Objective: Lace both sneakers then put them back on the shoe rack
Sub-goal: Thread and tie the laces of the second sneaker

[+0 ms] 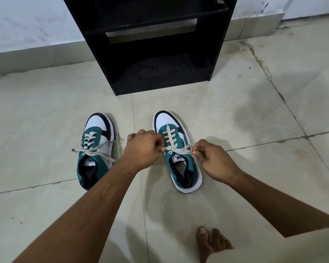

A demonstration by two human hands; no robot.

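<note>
Two green, white and black sneakers stand on the tiled floor, toes pointing to the black shoe rack [160,44]. The left sneaker [95,149] is laced, its cream lace ends lying loose across its tongue and the floor. The right sneaker [176,149] is laced up its front. My left hand [142,148] pinches the left end of the right sneaker's lace [176,148] beside the shoe. My right hand [215,160] pinches the right end on the other side. Between the two hands the lace stretches across the top eyelets.
The rack's lower shelves are open and dark, about a shoe length beyond the sneakers. A pale wall with a skirting tile [36,56] runs behind it. My bare foot [209,242] rests on the floor at the bottom right, beside pale clothing.
</note>
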